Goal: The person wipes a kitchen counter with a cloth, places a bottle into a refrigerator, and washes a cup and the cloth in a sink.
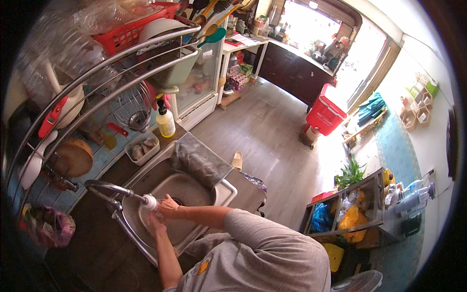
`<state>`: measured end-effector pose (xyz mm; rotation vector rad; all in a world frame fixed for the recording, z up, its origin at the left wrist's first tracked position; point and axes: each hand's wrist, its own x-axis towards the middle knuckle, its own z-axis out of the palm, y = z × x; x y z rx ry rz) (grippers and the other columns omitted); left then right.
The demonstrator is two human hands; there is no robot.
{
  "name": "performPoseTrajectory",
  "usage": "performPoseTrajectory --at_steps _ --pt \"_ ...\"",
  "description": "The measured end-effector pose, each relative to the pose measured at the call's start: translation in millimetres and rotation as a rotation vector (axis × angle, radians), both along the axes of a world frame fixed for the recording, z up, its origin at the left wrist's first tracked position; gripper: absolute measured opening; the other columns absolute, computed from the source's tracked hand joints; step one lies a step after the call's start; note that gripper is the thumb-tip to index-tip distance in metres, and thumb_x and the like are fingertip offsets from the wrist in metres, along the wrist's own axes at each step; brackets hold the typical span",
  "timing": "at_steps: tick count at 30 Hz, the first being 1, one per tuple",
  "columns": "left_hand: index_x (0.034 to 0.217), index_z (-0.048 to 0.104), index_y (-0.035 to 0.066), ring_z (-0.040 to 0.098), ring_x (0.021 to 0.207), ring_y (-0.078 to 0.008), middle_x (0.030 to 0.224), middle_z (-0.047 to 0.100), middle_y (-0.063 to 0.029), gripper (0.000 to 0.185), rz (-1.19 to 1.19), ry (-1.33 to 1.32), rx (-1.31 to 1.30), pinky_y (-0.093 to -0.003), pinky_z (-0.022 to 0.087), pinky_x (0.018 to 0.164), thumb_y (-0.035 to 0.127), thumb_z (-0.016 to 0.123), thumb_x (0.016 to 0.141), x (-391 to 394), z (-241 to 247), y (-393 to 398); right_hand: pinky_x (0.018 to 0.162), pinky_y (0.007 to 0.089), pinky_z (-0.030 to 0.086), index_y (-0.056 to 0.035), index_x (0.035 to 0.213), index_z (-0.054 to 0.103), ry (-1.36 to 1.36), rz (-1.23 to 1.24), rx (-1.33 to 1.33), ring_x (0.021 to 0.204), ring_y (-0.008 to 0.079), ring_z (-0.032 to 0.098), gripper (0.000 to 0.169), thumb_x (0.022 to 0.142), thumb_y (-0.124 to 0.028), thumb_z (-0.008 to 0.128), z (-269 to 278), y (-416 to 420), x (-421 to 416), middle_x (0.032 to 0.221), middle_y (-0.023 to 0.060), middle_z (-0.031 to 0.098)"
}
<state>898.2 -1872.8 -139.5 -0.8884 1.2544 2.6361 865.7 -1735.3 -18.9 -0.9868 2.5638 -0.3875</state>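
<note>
Both of my hands meet over the sink basin (173,184), just below the white nozzle (150,202) of a curved metal faucet (109,187). My right hand (169,208) is close beside the nozzle, its thumb raised. Slightly below it, my left hand (156,222) is blurred and comes up against the right one. The fingers overlap and blur, so I cannot tell whether anything is between them. A grey cloth (200,158) lies draped over the sink's far end. Part of the dark drain (178,201) shows behind my right hand.
Left of the sink are a plastic tub (143,149) with greyish contents and a yellow pump bottle (165,122). Above hangs a metal rack (120,60) holding utensils. A purple plastic bag (54,226) lies at lower left. A red cooler (325,111) stands across the floor.
</note>
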Motion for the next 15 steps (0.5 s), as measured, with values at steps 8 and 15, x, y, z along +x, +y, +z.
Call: performPoseTrajectory --at_steps 8,15 --pt "0.100 0.057 0.002 0.054 0.092 -0.0184 0.098 0.058 -0.0045 0.027 0.239 0.247 -0.532 -0.0339 0.044 0.079 0.022 0.063 0.082 1 10 32 0.072 0.0426 0.056 -0.0063 0.085 0.071 -0.092 -0.502 -0.066 0.082 0.0334 0.069 0.015 0.077 -0.016 0.064 -63 10 -19 0.090 0.0173 0.069" --pt "0.122 0.056 0.007 0.049 0.115 -0.0259 0.120 0.055 -0.0108 0.060 0.207 -0.040 0.029 -0.0377 0.041 0.093 0.055 0.055 0.086 15 15 16 0.053 0.0371 0.052 -0.0002 0.091 0.066 -0.752 -0.681 -0.805 0.068 0.0181 0.064 0.012 0.081 -0.001 0.059 -74 18 -26 0.081 0.0070 0.066"
